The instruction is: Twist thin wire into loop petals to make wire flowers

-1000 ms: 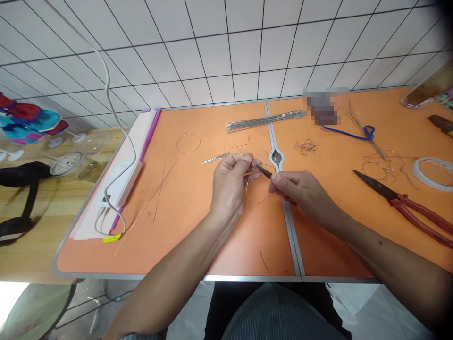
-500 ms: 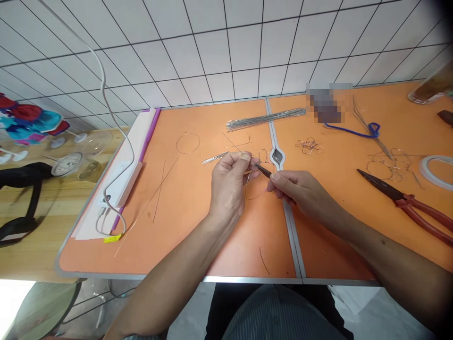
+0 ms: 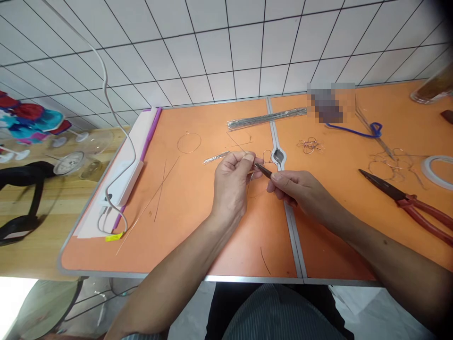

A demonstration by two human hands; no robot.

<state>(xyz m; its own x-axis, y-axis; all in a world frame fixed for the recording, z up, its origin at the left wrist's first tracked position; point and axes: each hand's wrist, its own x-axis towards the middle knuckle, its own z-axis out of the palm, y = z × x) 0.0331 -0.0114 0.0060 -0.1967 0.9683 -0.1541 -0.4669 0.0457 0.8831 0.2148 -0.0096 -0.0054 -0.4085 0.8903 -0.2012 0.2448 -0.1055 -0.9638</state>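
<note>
Ok, so going left to right across this orange table (image 3: pixel 208 245), with the hands at the center and 12 toward the tiled wall. Way out at about 9 o'clock there's a white power strip (image 3: pixel 122 186) with a purple edge, plus a couple of long loose wires (image 3: pixel 159 191) lying next to it. Around 10 there's a neat wire ring (image 3: pixel 189 142), and a small bundle of short coiled wire (image 3: pixel 215 157) sits closer in.

Left hand (image 3: pixel 231 182) is closed up, thumb and first finger pressed together, and it looks like they're pinching a thin straight wire (image 3: pixel 236 142) that sticks out toward 11. Right hand (image 3: pixel 297 189) is also in a tight pinch, holding a small dark tool (image 3: pixel 264 171) whose tip sits right up against the left fingertips. Can't tell if it's tweezers or tiny pliers.

The one real change: the wire loop (image 3: pixel 256 186) under the hands hung lower and clearer a second ago, and now it's pulled in close and hard to see. The hands barely moved otherwise.

Further right, around 2, there's a little wire tangle (image 3: pixel 310 145), then red-handled pliers (image 3: pixel 410 203) at 3 and a tape roll (image 3: pixel 437 170) past them.
</note>
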